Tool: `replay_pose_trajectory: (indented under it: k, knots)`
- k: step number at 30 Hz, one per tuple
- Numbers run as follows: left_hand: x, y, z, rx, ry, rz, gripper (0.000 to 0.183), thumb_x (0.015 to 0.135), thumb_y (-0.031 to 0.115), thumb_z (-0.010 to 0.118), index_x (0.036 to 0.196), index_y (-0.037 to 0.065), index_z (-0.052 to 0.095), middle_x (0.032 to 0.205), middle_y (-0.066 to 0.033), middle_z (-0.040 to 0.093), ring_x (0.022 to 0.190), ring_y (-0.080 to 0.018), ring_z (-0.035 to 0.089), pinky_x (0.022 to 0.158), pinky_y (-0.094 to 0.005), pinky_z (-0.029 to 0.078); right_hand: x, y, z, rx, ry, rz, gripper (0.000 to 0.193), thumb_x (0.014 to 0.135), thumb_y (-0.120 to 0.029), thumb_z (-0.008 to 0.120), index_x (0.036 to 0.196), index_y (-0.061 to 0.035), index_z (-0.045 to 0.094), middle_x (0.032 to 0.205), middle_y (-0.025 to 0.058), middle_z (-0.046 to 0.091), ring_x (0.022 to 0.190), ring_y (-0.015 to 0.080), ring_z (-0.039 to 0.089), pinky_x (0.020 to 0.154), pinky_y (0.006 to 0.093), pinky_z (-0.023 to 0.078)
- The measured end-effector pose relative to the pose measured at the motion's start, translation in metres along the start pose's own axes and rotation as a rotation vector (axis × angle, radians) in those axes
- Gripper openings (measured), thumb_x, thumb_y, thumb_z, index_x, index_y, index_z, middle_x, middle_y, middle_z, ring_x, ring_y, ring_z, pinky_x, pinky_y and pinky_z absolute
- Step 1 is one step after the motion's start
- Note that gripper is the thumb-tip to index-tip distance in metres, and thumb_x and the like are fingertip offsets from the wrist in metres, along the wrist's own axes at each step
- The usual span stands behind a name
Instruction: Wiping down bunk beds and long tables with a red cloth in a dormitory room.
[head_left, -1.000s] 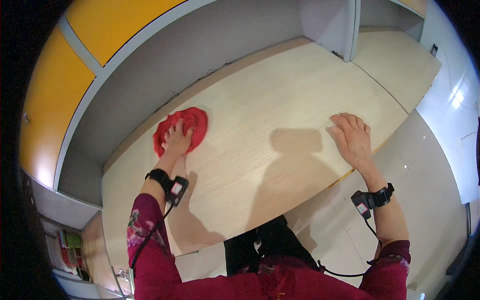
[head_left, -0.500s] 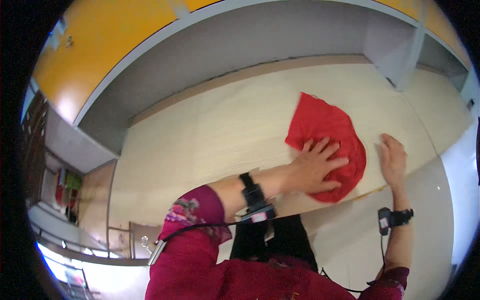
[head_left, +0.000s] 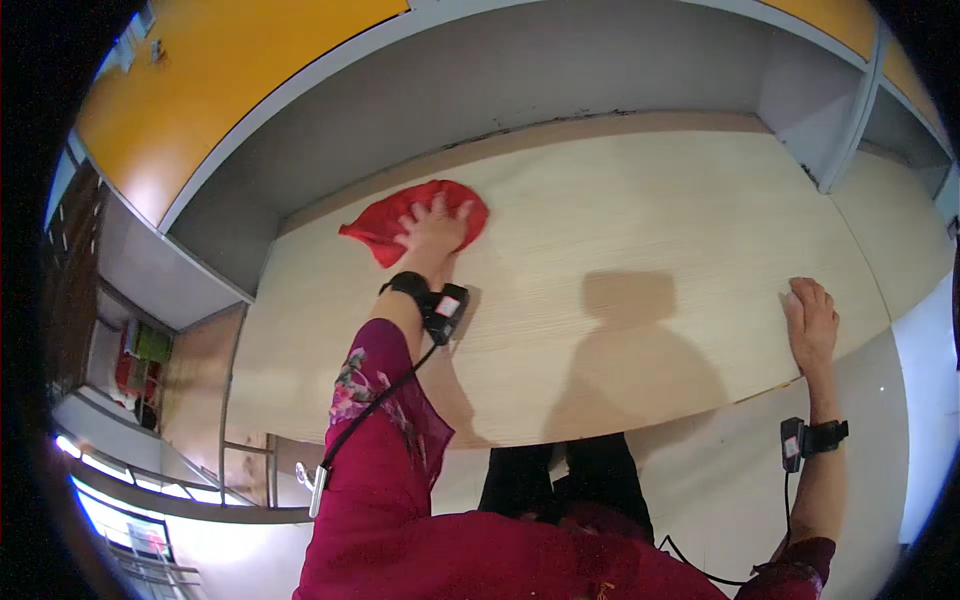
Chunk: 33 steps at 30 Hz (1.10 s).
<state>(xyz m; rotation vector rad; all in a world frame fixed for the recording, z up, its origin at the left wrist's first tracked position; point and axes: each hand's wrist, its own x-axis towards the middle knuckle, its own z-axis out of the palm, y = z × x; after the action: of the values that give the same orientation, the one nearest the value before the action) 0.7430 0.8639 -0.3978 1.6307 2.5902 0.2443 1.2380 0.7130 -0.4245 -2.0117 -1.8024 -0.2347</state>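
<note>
A red cloth lies bunched on the pale wooden desk top, toward its far left. My left hand presses flat on the cloth with the fingers spread, and part of the cloth is hidden under the palm. Near the desk's right front edge, my right hand rests on the wood, away from the cloth. Its fingers lie loosely stretched forward and hold nothing that I can see.
A grey back panel rises behind the desk, with yellow cabinet doors above it. An upright divider stands at the right. At the left are a metal ladder frame and a shelf with red and green items.
My left hand has swept the red cloth from the right middle of the desk to the far left. My right hand stays by the right front edge.
</note>
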Motion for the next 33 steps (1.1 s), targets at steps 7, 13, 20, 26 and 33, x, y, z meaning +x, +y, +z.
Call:
replay_pose_trajectory:
  k: [7,13,20,26,33]
  knots:
    - [-0.142,0.029,0.012,0.000,-0.054,1.075,0.067,0.079,0.055,0.052,0.133,0.021,0.034,0.139,-0.0191,0.027,0.127,-0.0424,0.023,0.095,-0.0626,0.024,-0.001,0.006,-0.003,0.001,0.003,-0.010,0.031,0.089,-0.031,0.046,0.112,-0.0116,0.054,0.117,0.0056,0.051,0.110,0.0257,0.045,0.091,0.0436,0.033]
    - [-0.120,-0.075,-0.007,-0.072,-0.100,1.040,0.064,0.077,0.047,0.060,0.130,0.019,0.039,0.136,-0.0217,0.030,0.126,-0.0420,0.026,0.099,-0.0549,0.025,0.000,0.003,-0.003,-0.017,0.000,-0.005,0.030,0.090,-0.027,0.043,0.113,-0.0103,0.052,0.120,0.0062,0.050,0.110,0.0260,0.045,0.090,0.0440,0.033]
    - [0.026,-0.089,-0.013,0.103,-0.046,0.023,0.079,0.077,0.072,0.035,0.139,0.024,0.022,0.143,-0.0166,0.020,0.131,-0.0403,0.017,0.098,-0.0608,0.021,-0.002,0.001,0.001,-0.051,0.026,-0.036,0.030,0.089,-0.026,0.044,0.113,-0.0089,0.052,0.120,0.0086,0.049,0.111,0.0278,0.044,0.091,0.0441,0.033]
    - [0.049,0.056,0.008,0.040,-0.111,0.035,0.084,0.075,0.076,0.030,0.141,0.027,0.014,0.147,-0.0118,0.009,0.134,-0.0386,0.004,0.102,-0.0604,0.012,-0.004,-0.010,-0.010,0.022,-0.011,0.012,0.032,0.086,-0.030,0.049,0.110,-0.0093,0.054,0.118,0.0087,0.049,0.111,0.0264,0.043,0.093,0.0427,0.030]
    - [-0.076,0.198,0.042,-0.099,-0.185,0.911,0.081,0.073,0.070,0.045,0.137,0.023,0.028,0.145,-0.0173,0.016,0.133,-0.0418,0.008,0.101,-0.0629,0.008,-0.002,-0.007,-0.007,0.027,0.012,-0.022,0.027,0.087,-0.026,0.047,0.110,-0.0124,0.054,0.119,0.0062,0.049,0.110,0.0263,0.043,0.090,0.0434,0.032]
